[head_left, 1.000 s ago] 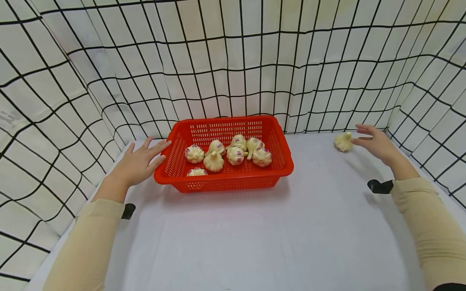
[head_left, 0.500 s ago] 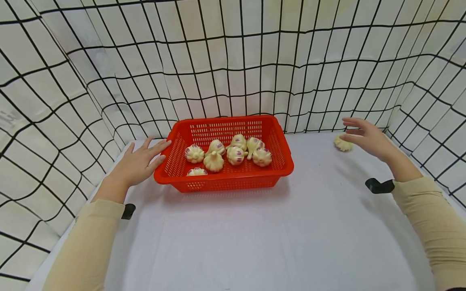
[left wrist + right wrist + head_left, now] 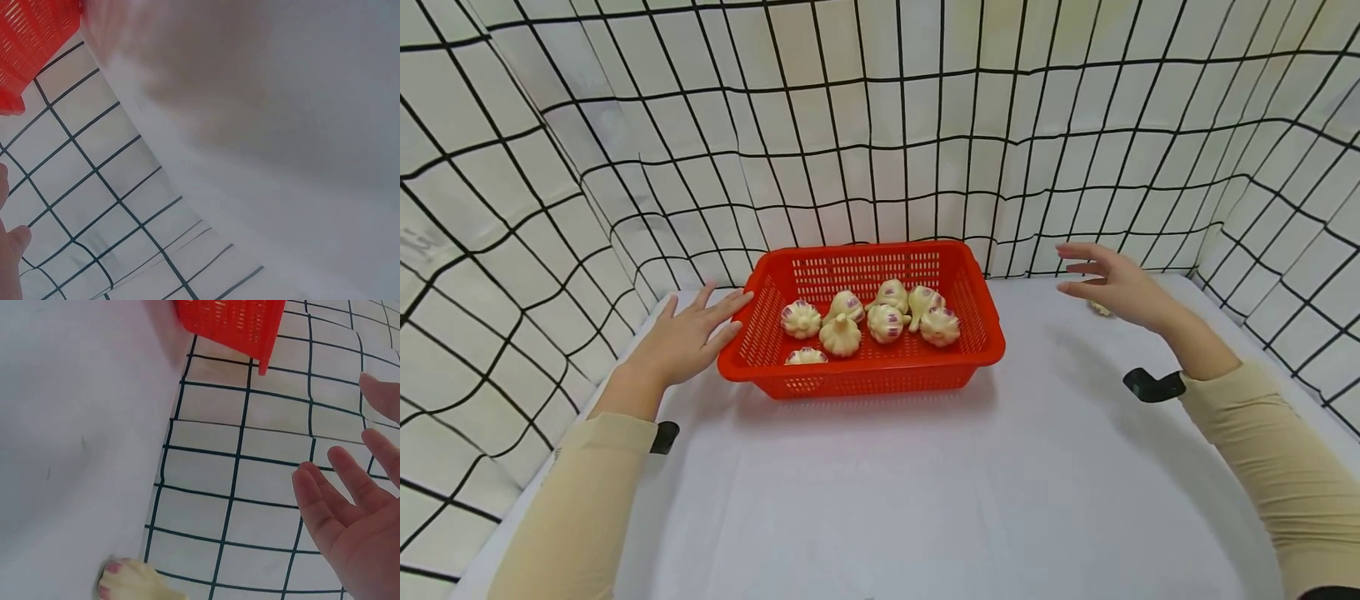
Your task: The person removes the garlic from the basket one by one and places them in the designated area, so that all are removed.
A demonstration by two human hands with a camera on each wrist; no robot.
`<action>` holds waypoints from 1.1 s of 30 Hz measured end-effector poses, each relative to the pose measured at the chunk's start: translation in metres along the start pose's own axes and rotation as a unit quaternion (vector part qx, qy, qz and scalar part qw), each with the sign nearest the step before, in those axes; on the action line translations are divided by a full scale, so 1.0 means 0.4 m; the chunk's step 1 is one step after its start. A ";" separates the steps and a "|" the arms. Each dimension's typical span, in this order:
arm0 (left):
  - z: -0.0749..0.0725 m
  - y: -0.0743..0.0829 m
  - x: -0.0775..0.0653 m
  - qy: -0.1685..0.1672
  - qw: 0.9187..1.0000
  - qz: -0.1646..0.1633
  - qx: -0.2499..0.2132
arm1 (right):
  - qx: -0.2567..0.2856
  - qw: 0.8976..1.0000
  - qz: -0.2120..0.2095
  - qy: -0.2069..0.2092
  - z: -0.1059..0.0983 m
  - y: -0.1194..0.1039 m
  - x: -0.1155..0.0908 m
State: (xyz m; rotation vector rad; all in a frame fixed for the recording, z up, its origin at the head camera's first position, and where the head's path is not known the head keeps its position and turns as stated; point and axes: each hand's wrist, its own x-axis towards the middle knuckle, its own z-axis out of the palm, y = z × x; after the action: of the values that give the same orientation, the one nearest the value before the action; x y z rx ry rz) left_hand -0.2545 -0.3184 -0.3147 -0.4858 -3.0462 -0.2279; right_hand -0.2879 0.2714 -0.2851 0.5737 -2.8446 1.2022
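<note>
Right hand has swung leftward since the earlier frame, fingertips now past the lone garlic bulb; left hand unmoved. Left to right: left hand, fingers spread, holding nothing, fingertips apparently touching the near end of the red basket, its long axis running across mid-frame, garlic bulbs loose inside; then right hand, fingers apart, nothing held, raised above the surface and pointing left at the basket. Lone garlic bulb right of basket, mostly hidden under right hand, much the nearer hand.
</note>
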 end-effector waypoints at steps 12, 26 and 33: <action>-0.002 -0.001 0.009 0.004 1.000 0.007 0.001 | 0.026 0.997 -0.071 -0.035 0.079 -0.087 0.050; 0.002 0.001 0.004 -0.001 1.000 0.003 -0.004 | 0.024 0.989 -0.112 -0.089 0.167 -0.152 0.096; 0.000 0.000 0.002 -0.001 1.000 0.006 -0.001 | -0.008 0.985 -0.126 -0.115 0.208 -0.163 0.121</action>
State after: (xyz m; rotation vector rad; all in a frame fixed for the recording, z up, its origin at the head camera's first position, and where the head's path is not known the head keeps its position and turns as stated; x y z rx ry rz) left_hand -0.2553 -0.3182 -0.3147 -0.5038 -3.0452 -0.2302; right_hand -0.2998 0.1560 -0.2917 1.1016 -2.8388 1.1357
